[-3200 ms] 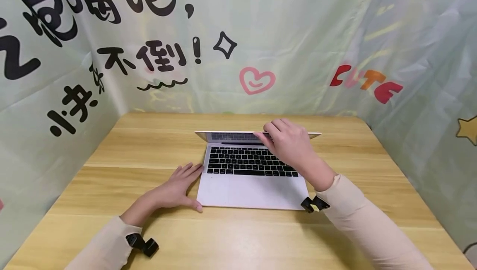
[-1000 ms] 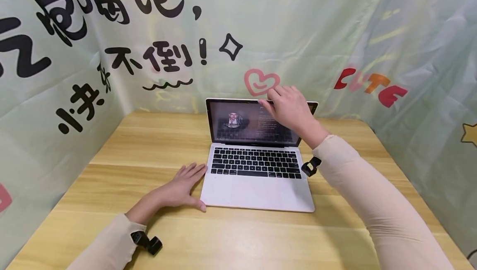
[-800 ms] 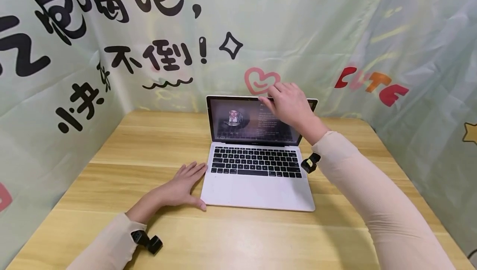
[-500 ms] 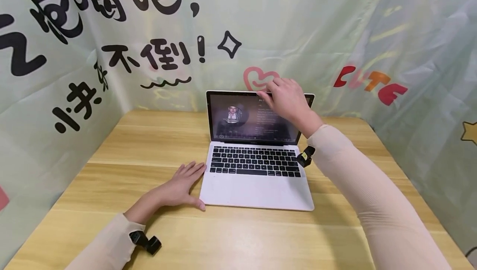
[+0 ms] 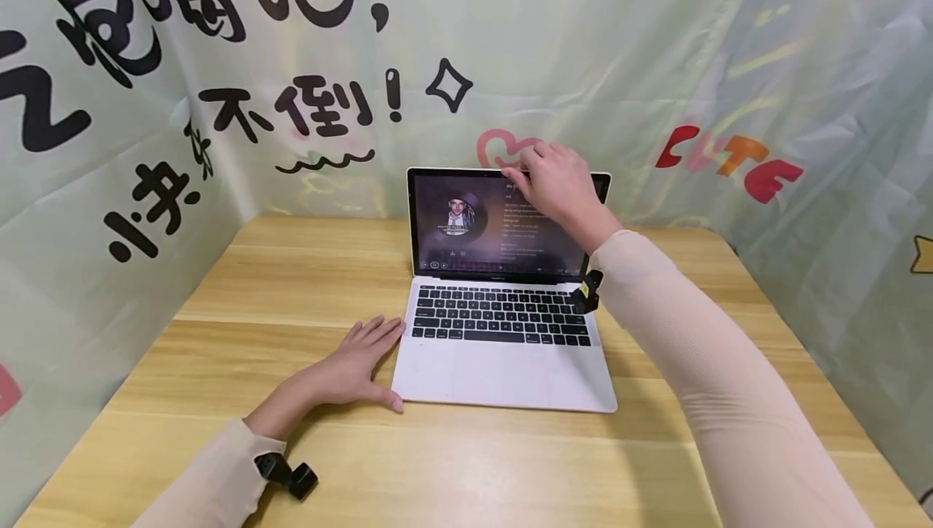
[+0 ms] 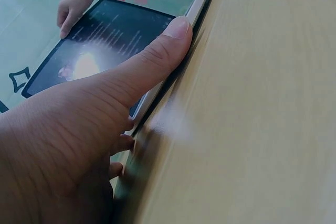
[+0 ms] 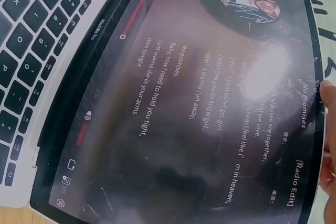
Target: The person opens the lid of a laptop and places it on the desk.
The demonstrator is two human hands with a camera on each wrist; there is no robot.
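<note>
A silver laptop (image 5: 503,374) with black keys stands on the wooden table, its screen (image 5: 477,228) raised to nearly upright. The lit screen shows a music player with lyrics, large in the right wrist view. My right hand (image 5: 560,188) pinches the top edge of the lid right of its middle, thumb on the screen side and fingers behind, partly hidden. Beside the base's left edge lies my left hand (image 5: 350,370), fingers spread and straight on the table. In the left wrist view its thumb (image 6: 157,56) reaches along the laptop's front corner.
The wooden table (image 5: 291,285) spreads around the laptop. Behind and on both sides hangs a pale green printed cloth (image 5: 583,50) with lettering, close behind the lid. A small black wrist camera (image 5: 287,475) sits on the left sleeve, another (image 5: 587,291) on the right.
The laptop lid has swung up and back from nearly folded down to almost upright, with my right hand holding its top edge. My left hand has stayed at the left edge.
</note>
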